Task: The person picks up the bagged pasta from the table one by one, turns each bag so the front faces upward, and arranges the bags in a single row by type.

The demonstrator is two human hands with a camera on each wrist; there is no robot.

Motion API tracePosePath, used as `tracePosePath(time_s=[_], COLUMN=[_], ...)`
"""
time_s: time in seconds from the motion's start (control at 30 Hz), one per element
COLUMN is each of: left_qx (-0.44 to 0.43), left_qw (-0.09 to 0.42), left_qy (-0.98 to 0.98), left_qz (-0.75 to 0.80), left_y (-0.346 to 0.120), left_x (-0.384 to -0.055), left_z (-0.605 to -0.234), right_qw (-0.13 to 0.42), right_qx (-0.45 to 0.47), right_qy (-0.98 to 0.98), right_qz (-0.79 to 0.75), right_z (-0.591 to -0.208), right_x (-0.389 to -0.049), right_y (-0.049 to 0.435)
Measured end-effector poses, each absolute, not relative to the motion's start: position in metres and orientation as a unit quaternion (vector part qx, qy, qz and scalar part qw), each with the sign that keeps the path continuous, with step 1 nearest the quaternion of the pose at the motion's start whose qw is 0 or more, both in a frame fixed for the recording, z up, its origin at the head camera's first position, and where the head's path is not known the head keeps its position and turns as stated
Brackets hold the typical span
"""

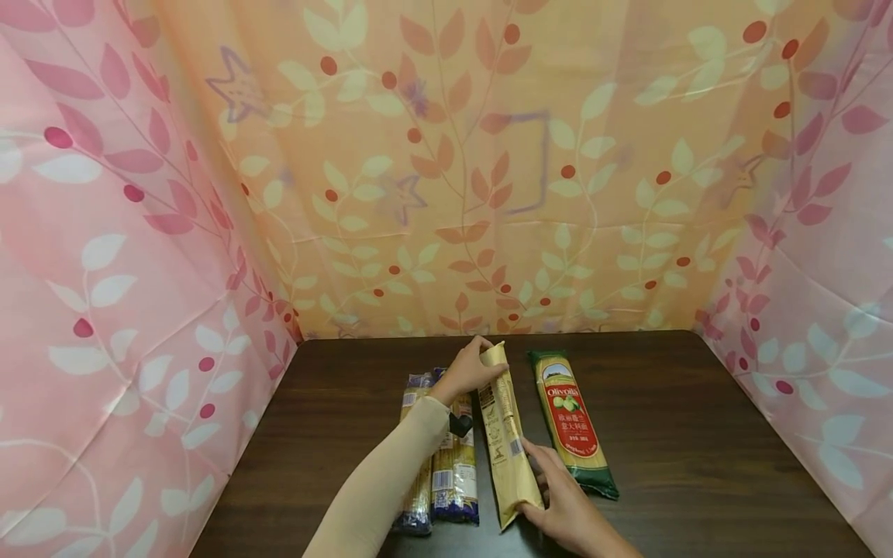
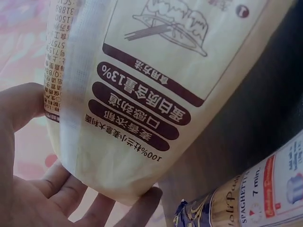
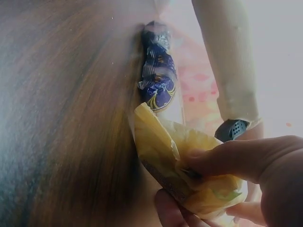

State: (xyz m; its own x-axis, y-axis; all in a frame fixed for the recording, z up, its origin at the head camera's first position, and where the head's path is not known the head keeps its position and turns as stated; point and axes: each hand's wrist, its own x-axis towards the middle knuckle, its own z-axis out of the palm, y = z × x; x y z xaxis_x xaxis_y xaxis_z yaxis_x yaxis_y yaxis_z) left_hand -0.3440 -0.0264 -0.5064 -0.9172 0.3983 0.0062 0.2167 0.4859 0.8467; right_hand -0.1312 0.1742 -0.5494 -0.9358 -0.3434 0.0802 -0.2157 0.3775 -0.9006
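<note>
A long cream paper pack of pasta [image 1: 508, 446] is held by both hands, tilted on its edge above the dark table. My left hand [image 1: 469, 372] grips its far end; in the left wrist view the fingers curl round that end, below printed Chinese text. My right hand [image 1: 563, 500] pinches the near end, where the right wrist view shows the thumb pressing the folded yellow paper. Left of it, partly under my left arm, lie two clear spaghetti packs with blue ends, the inner one [image 1: 455, 480] and the outer one [image 1: 416, 504].
A green-ended Olivoila pasta pack [image 1: 575, 422] with a red label lies to the right of the held pack. The dark wooden table [image 1: 684, 449] is bounded by floral curtains [image 1: 446, 155] at the back and both sides. A dark band [image 1: 456, 424] circles the left wrist.
</note>
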Motion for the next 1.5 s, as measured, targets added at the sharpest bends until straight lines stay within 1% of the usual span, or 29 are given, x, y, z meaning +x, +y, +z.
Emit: tracePosePath(time_s=[0.13, 0.2, 0.43, 0.67, 0.8, 0.87, 1.0, 1.07, 1.13, 1.33, 1.43, 1.5], left_qx=[0.17, 0.164, 0.154, 0.145, 0.132, 0.128, 0.135, 0.138, 0.14, 0.137, 0.14, 0.142], left_qw=[0.097, 0.098, 0.092, 0.073, 0.075, 0.079, 0.081, 0.083, 0.087, 0.096, 0.099, 0.1], left_qy=[0.846, 0.838, 0.815, 0.806, 0.8, 0.797, 0.793, 0.789, 0.781, 0.765, 0.758, 0.752], left_qz=[0.497, 0.512, 0.551, 0.569, 0.581, 0.585, 0.589, 0.593, 0.603, 0.621, 0.63, 0.636], left_y=[-0.029, -0.031, -0.039, -0.042, -0.044, -0.045, -0.047, -0.048, -0.048, -0.05, -0.05, -0.05], left_x=[-0.342, -0.342, -0.346, -0.35, -0.351, -0.351, -0.353, -0.354, -0.356, -0.359, -0.358, -0.357], left_z=[-0.508, -0.509, -0.513, -0.513, -0.515, -0.515, -0.516, -0.516, -0.515, -0.515, -0.513, -0.511], right_qw=[0.085, 0.084, 0.038, -0.009, -0.031, -0.028, 0.01, 0.02, 0.015, -0.028, -0.023, -0.008], right_qx=[-0.163, -0.159, -0.167, -0.156, -0.152, -0.139, -0.098, -0.081, -0.07, -0.059, -0.073, -0.097], right_qy=[0.812, 0.81, 0.81, 0.808, 0.809, 0.81, 0.799, 0.791, 0.785, 0.786, 0.783, 0.776], right_qz=[-0.554, -0.558, -0.56, -0.569, -0.567, -0.57, -0.593, -0.606, -0.616, -0.615, -0.617, -0.623], right_z=[-0.549, -0.549, -0.549, -0.552, -0.552, -0.551, -0.55, -0.549, -0.549, -0.55, -0.552, -0.554], right_x=[-0.132, -0.132, -0.132, -0.133, -0.133, -0.133, -0.134, -0.134, -0.134, -0.133, -0.134, -0.135], right_y=[0.176, 0.176, 0.174, 0.174, 0.175, 0.175, 0.176, 0.176, 0.176, 0.174, 0.176, 0.179])
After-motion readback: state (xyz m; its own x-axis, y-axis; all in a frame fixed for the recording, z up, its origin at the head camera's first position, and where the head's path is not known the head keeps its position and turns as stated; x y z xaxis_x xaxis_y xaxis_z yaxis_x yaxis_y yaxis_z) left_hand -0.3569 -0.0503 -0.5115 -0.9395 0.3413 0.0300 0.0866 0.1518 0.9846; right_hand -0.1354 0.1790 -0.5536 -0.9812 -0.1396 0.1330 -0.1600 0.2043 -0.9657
